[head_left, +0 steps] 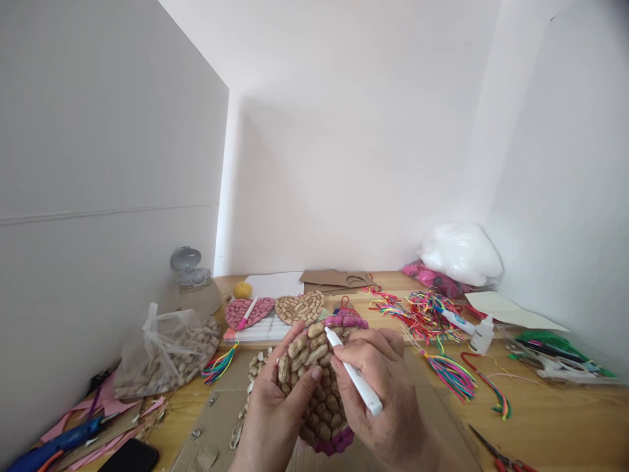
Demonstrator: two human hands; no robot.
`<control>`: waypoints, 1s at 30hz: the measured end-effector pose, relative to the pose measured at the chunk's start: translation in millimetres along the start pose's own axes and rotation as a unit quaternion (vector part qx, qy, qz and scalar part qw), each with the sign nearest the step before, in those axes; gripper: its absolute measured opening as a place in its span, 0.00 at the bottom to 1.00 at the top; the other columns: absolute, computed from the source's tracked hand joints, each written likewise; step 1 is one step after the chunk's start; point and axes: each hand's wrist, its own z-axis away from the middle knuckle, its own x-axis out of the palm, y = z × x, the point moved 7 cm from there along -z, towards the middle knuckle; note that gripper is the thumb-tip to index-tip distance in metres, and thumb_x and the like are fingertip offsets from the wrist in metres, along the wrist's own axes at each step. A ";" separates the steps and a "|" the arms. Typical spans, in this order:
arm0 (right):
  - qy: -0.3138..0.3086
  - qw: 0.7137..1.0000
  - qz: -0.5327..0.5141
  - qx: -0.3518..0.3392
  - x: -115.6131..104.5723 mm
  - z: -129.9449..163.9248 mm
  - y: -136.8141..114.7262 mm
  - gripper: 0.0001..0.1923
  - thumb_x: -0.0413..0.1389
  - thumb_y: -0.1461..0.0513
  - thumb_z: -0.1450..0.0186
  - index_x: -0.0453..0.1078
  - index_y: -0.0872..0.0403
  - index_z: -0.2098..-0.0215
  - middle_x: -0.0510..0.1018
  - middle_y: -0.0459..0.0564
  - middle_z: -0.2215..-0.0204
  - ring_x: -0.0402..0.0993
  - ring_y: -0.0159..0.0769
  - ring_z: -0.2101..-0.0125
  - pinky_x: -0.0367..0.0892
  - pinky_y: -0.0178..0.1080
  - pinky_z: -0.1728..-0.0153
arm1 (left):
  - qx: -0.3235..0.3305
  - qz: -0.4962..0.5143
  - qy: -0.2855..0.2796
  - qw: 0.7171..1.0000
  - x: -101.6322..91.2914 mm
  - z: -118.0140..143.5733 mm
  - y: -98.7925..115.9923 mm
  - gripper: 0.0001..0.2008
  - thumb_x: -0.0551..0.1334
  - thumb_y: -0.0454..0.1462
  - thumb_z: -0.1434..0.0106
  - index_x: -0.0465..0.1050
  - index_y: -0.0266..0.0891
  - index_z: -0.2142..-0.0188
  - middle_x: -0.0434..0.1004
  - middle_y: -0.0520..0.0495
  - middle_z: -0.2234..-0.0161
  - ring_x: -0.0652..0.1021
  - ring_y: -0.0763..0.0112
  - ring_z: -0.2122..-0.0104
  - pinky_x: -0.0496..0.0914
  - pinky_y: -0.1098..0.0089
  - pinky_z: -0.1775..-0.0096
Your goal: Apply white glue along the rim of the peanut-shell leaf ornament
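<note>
My left hand (280, 403) grips the left side of a rounded piece covered in peanut shells (322, 400), its thumb lying across the shells. Most shells are plain tan; those along the top and bottom edges are coloured magenta-purple. In my right hand (381, 377) is a white marker pen (354, 373), held like a pencil, its tip end against the upper shells. Beneath both hands lies a cardboard sheet (432, 419) with loose shells (256, 367) on it. The right part of the piece is hidden behind my right hand.
Behind stand a pink peanut-shell heart (230, 313) and a plain one (299, 307). At left are a bag of peanuts (164, 357), a blue glue gun (63, 440) and a phone (130, 457). Coloured cords (427, 308), a small bottle (482, 335) and scissors (498, 452) lie right.
</note>
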 end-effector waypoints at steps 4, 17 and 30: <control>-0.001 1.000 0.006 0.004 -0.1 0.2 1.7 0.11 0.55 0.72 0.35 0.65 0.54 0.58 0.77 0.47 0.69 0.74 0.37 0.65 0.58 0.44 0.57 | 0.006 -0.015 -0.013 1.000 1.1 -1.3 -4.4 0.29 0.69 0.43 0.41 0.69 0.41 0.41 0.74 0.41 0.41 0.75 0.56 0.43 0.68 0.61 0.41; 0.012 1.000 -0.007 0.011 0.5 2.2 0.3 0.07 0.55 0.72 0.35 0.66 0.56 0.62 0.75 0.46 0.71 0.70 0.33 0.67 0.57 0.42 0.58 | 0.012 -0.013 0.025 1.000 -3.9 -0.1 -4.7 0.27 0.71 0.44 0.44 0.74 0.43 0.46 0.78 0.42 0.46 0.78 0.55 0.47 0.72 0.62 0.46; 0.013 0.999 0.052 0.005 5.9 7.0 -2.2 0.07 0.56 0.73 0.36 0.66 0.55 0.64 0.74 0.47 0.73 0.71 0.36 0.67 0.57 0.44 0.56 | 0.029 -0.055 0.026 0.998 -2.3 -0.9 -4.0 0.25 0.71 0.43 0.44 0.75 0.43 0.47 0.79 0.44 0.47 0.78 0.56 0.47 0.71 0.61 0.44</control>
